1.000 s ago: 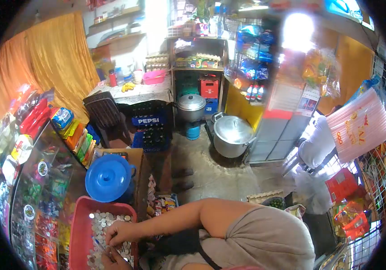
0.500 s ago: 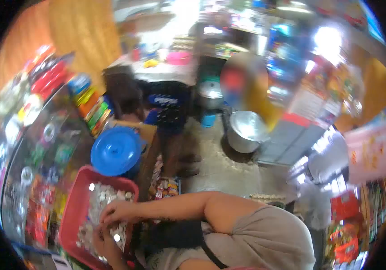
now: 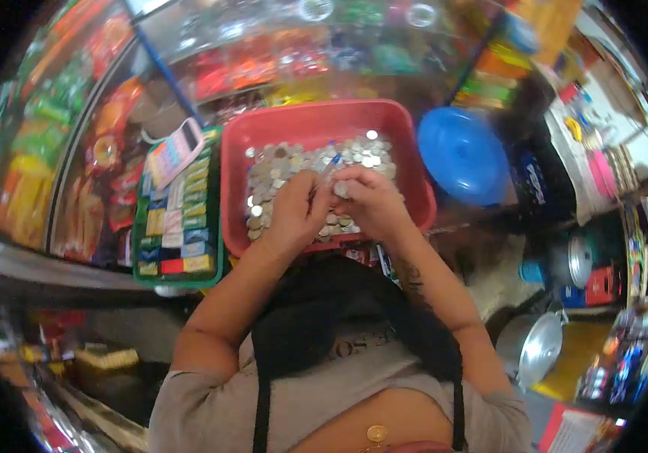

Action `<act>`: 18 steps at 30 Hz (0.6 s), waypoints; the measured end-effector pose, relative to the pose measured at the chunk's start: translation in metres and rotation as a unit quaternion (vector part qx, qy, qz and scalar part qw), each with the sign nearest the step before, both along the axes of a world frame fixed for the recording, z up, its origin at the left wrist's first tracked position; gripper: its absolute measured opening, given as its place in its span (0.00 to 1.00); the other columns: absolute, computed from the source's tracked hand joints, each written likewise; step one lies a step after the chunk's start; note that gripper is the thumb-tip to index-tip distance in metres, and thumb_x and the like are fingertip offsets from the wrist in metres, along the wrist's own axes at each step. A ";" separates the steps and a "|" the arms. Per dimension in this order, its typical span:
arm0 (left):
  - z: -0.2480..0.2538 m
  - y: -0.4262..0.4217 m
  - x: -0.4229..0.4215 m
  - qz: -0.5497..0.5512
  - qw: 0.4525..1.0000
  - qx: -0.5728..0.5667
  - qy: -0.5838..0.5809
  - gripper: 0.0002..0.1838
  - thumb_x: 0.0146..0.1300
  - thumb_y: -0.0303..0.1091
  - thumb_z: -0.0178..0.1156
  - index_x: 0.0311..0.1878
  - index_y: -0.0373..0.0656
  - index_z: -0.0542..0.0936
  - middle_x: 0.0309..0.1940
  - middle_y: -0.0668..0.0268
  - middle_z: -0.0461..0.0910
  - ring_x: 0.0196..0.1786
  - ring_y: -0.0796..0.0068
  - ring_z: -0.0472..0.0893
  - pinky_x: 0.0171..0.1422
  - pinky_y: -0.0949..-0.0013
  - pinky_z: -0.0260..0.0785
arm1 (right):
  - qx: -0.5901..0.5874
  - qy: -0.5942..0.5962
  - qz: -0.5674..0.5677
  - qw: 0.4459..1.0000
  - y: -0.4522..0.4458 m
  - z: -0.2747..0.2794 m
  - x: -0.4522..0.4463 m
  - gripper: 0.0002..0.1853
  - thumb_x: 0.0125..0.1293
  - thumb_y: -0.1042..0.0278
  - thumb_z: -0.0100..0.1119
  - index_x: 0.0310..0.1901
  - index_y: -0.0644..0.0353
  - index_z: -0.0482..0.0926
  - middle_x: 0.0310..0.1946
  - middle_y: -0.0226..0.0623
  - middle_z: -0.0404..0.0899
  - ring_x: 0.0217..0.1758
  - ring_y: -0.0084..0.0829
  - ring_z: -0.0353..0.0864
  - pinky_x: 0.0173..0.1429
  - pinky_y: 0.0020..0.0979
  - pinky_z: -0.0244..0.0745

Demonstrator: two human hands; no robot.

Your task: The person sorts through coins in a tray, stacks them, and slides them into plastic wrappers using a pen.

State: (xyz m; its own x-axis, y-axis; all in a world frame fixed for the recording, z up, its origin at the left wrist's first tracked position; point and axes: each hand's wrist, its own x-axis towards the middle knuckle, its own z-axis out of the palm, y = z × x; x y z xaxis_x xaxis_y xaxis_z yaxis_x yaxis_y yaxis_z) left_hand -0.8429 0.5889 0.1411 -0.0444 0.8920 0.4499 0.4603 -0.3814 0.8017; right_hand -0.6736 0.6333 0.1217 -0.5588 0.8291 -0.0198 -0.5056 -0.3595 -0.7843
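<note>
My left hand (image 3: 296, 210) and my right hand (image 3: 373, 202) meet over a red plastic basin (image 3: 316, 113) with many loose silver coins (image 3: 279, 170) in it. Between the right thumb and fingers sit a few coins (image 3: 341, 189). The left fingers are closed beside the right ones, and what they hold is hidden. Just beyond the fingertips shows a small clear piece with a blue tip (image 3: 335, 159); I cannot tell whether it is held or lies on the coins.
Left of the basin stands a green basket (image 3: 140, 260) of small boxes, with a calculator-like device (image 3: 175, 155) on top. A round blue lid (image 3: 464, 155) is to the right. A glass display case (image 3: 256, 53) of packets lies beyond. Metal pots (image 3: 539, 351) stand on the floor at right.
My head has turned left and down, so the basin now lies in the middle of the view. Both hands remain together over the coins.
</note>
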 end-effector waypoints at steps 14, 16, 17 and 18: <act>-0.013 0.005 0.001 -0.021 0.992 0.089 0.090 0.09 0.60 0.27 0.64 0.43 0.40 0.78 0.32 0.56 0.79 0.33 0.55 0.82 0.37 0.57 0.74 | -0.029 -0.018 -0.002 0.999 0.013 -0.010 0.001 0.09 0.68 0.76 0.57 0.48 0.61 0.79 0.38 0.37 0.82 0.36 0.29 0.81 0.35 0.26 0.76; -0.015 0.005 0.002 0.004 0.989 0.088 0.115 0.08 0.61 0.27 0.63 0.42 0.39 0.77 0.32 0.55 0.79 0.34 0.55 0.82 0.37 0.57 0.73 | -0.050 0.011 0.011 0.999 0.014 -0.011 0.002 0.09 0.68 0.77 0.57 0.49 0.62 0.79 0.41 0.37 0.82 0.40 0.29 0.81 0.40 0.27 0.78; -0.015 0.006 0.004 0.017 0.990 0.081 0.118 0.07 0.62 0.27 0.62 0.41 0.39 0.76 0.31 0.55 0.79 0.34 0.55 0.82 0.37 0.57 0.73 | -0.059 0.026 0.018 0.998 0.015 -0.010 0.001 0.10 0.68 0.77 0.57 0.49 0.63 0.79 0.42 0.37 0.82 0.42 0.29 0.81 0.42 0.28 0.78; -0.015 0.007 0.004 0.029 0.989 0.075 0.121 0.06 0.62 0.27 0.61 0.41 0.39 0.76 0.31 0.55 0.79 0.34 0.55 0.82 0.37 0.57 0.73 | -0.040 0.022 0.014 0.999 0.013 -0.007 -0.002 0.11 0.67 0.78 0.57 0.50 0.64 0.79 0.44 0.37 0.81 0.44 0.29 0.81 0.44 0.28 0.78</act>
